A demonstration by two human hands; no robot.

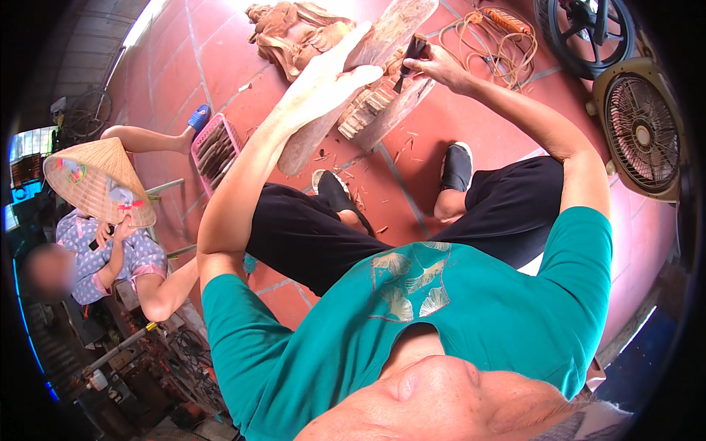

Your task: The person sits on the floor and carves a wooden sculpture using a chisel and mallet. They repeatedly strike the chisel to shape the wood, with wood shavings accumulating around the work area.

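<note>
My left hand (323, 84) is stretched flat with its fingers out, over or against the upper side of a long weathered wood board (312, 140). Between my fingers and thumb, my right hand (443, 68) pinches a dark, tapering hand tool (412, 57) whose exact kind I cannot make out. The tool's narrow end points down at a carved wood piece (368, 110) with ridged, light brown surfaces. This piece lies across the boards between my hands. A second board end (401, 110) shows just right of the carving.
Wood chips (401, 151) lie on the red tiles around my shoes. A brown carving (298, 37) sits ahead, beside a pink basket (234, 136) of wooden pieces. Cable (507, 59), a wheel (588, 33) and a fan (641, 132) are right. A person in a conical hat (103, 180) sits left.
</note>
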